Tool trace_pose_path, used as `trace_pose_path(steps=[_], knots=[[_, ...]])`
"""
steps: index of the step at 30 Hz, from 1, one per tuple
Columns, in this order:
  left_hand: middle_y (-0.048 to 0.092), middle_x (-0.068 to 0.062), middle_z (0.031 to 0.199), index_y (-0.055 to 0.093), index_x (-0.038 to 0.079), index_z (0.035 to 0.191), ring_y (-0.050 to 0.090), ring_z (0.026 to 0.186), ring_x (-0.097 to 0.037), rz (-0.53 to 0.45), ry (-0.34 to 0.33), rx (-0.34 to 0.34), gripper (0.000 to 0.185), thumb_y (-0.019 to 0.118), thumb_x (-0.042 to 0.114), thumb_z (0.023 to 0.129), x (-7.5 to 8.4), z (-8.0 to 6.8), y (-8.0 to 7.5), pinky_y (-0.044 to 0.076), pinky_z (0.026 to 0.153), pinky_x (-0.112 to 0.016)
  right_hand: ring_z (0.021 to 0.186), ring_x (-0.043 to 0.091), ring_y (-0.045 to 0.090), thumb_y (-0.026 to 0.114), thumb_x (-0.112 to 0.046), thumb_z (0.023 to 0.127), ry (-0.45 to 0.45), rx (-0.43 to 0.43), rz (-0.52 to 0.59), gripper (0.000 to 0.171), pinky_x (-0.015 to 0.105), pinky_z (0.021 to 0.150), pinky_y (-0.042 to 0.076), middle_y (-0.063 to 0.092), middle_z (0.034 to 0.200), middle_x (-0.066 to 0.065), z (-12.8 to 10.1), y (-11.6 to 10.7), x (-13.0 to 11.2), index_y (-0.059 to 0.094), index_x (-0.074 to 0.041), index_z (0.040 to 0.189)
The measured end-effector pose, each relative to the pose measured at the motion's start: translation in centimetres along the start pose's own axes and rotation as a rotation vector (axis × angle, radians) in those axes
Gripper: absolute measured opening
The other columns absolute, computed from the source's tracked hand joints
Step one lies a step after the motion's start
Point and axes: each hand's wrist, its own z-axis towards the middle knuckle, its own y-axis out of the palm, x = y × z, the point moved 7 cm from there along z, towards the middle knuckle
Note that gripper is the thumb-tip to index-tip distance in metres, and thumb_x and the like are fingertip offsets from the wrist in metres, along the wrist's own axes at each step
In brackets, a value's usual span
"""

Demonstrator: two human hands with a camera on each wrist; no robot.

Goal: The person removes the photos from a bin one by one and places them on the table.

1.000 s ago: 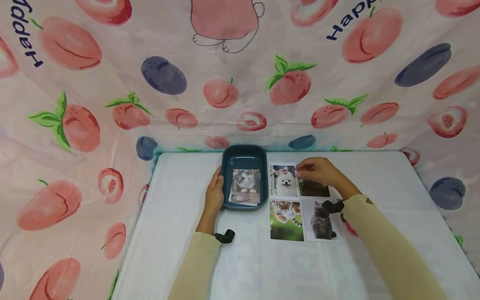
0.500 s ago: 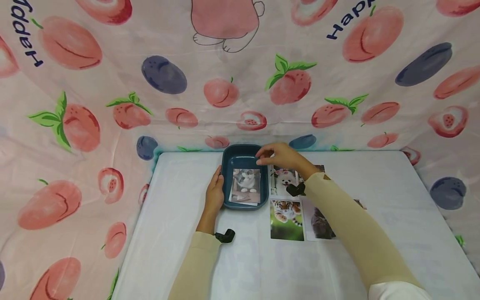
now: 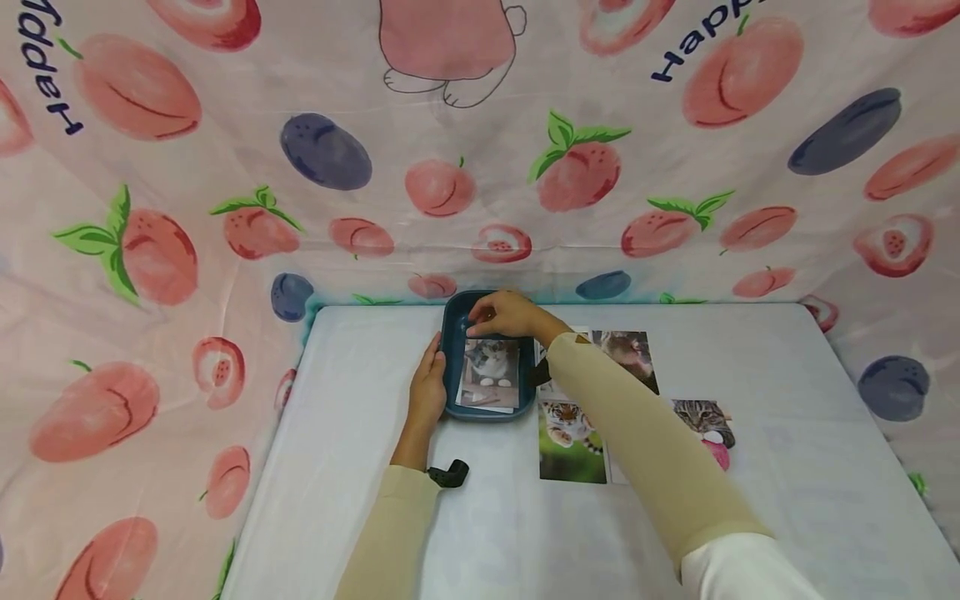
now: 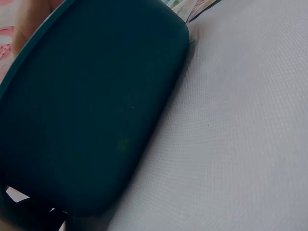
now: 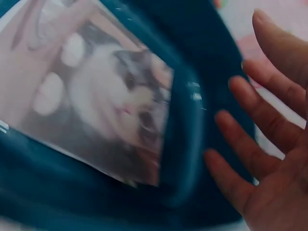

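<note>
Head view: left hand [image 3: 427, 390] resting flat against blue tray [image 3: 452, 321] at its 9 o'clock side; right hand [image 3: 508, 314] over tray's 12 o'clock end, above cat photo [image 3: 491, 367] inside.

Left wrist: only tray wall [image 4: 91, 110] on white cloth [image 4: 240, 144].

Right wrist: fingers [image 5: 250, 159] spread, empty, beside photo [image 5: 96, 101].

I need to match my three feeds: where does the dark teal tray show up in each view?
Head: the teal tray sits at the table's far middle, with the left hand on its left side.
Left wrist: its dark outer wall fills the left of the picture.
Right wrist: its rim curves through the centre.
Shared landmark: the cat photo lying inside, seen in the head and right wrist views.
</note>
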Motion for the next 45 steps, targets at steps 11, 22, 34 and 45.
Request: trace_pose_path(steps=[11,22,34,45], knots=[[0.032,0.003,0.167,0.036,0.028,0.16,0.023,0.157,-0.026,-0.008,0.006,-0.008,0.05,0.036,0.039,0.111,0.2,0.0,0.3,0.02,0.127,-0.052,0.107,0.021,0.068,0.073,-0.041,0.094,0.149,-0.009,-0.094,0.048,0.038,0.096,0.056,0.072,0.12,0.007,0.6,2.1,1.3,0.068,-0.01,0.13],[0.033,0.002,0.167,0.036,0.032,0.159,0.024,0.157,-0.024,-0.006,0.002,-0.001,0.048,0.035,0.038,0.112,0.3,0.1,0.2,0.02,0.128,-0.049,0.087,0.016,0.069,0.079,-0.028,0.091,0.127,-0.011,-0.034,0.026,0.031,0.08,0.056,0.078,0.1,0.003,0.0,1.9,0.5,0.076,-0.012,0.111],[0.03,0.003,0.168,0.034,0.029,0.161,0.021,0.158,-0.024,0.004,-0.01,0.003,0.05,0.034,0.038,0.112,0.0,0.1,-0.1,0.017,0.129,-0.05,0.086,0.014,0.066,0.07,-0.019,0.096,0.072,-0.097,-0.051,0.017,0.029,0.078,0.054,0.076,0.101,0.002,-1.3,1.9,-0.3,0.076,-0.014,0.111],[0.03,0.005,0.168,0.033,0.03,0.161,0.02,0.158,-0.023,0.016,-0.02,-0.005,0.05,0.033,0.04,0.112,0.0,-0.1,0.0,0.017,0.129,-0.051,0.079,0.013,0.069,0.071,-0.024,0.098,0.022,-0.053,-0.009,0.021,0.03,0.071,0.055,0.078,0.095,0.0,-2.6,1.0,-0.4,0.076,-0.015,0.116]])
